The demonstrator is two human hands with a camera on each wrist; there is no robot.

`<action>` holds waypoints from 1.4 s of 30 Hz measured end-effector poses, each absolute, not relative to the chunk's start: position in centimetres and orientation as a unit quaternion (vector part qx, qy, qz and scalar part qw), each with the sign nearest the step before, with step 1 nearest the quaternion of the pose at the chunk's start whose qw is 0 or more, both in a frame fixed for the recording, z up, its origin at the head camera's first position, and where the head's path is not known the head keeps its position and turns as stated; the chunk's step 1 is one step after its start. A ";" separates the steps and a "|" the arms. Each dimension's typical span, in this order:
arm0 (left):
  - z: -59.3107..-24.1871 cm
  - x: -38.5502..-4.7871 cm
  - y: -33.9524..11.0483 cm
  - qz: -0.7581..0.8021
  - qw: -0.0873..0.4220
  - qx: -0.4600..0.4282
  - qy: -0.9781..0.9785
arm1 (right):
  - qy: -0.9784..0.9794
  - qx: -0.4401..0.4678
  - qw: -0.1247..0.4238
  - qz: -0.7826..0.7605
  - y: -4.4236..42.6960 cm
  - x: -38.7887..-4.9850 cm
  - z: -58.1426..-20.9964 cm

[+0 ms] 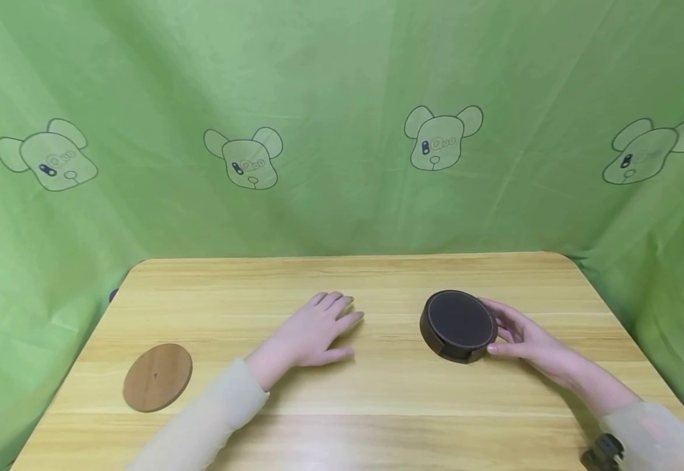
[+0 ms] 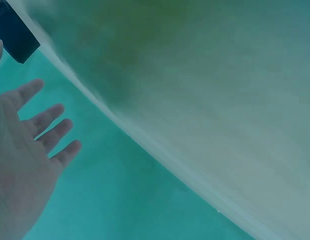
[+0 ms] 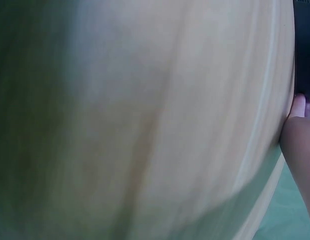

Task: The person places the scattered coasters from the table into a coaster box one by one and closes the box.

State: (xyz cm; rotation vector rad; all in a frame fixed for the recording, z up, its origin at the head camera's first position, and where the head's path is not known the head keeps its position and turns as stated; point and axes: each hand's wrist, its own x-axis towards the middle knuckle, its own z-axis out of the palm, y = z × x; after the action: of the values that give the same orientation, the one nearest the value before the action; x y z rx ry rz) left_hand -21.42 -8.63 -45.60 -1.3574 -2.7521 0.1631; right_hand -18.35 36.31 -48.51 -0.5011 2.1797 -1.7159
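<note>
A round black coaster holder (image 1: 461,320) with a notch in its front wall and a dark disc on top sits on the table, right of centre. My right hand (image 1: 515,333) grips its right side, thumb at the front and fingers round the back, partly hidden. In the right wrist view, the dark side of the holder (image 3: 305,50) meets the fingers of the right hand (image 3: 299,130). Palm down, my left hand (image 1: 318,330) is spread above or on the tabletop, holding nothing. The left wrist view shows this left hand (image 2: 24,140) with fingers apart, the holder (image 2: 15,35) beyond.
A flat round wooden disc (image 1: 157,377) with a small dark mark at its middle lies on the left of the wooden table (image 1: 377,392). Green curtain (image 1: 342,196) printed with bear heads hangs behind the table and along both sides.
</note>
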 end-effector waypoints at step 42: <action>-45.9 -14.9 -21.7 -0.008 0.080 -0.332 -0.940 | 0.765 -0.158 0.163 -0.603 36.2 -18.0 -48.4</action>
State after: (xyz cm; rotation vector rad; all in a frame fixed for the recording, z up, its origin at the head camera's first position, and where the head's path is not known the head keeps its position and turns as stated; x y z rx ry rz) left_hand -14.91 -21.66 -45.88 -0.9934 -2.8105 -0.0252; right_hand -18.04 36.22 -48.37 -0.4517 2.1815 -1.7196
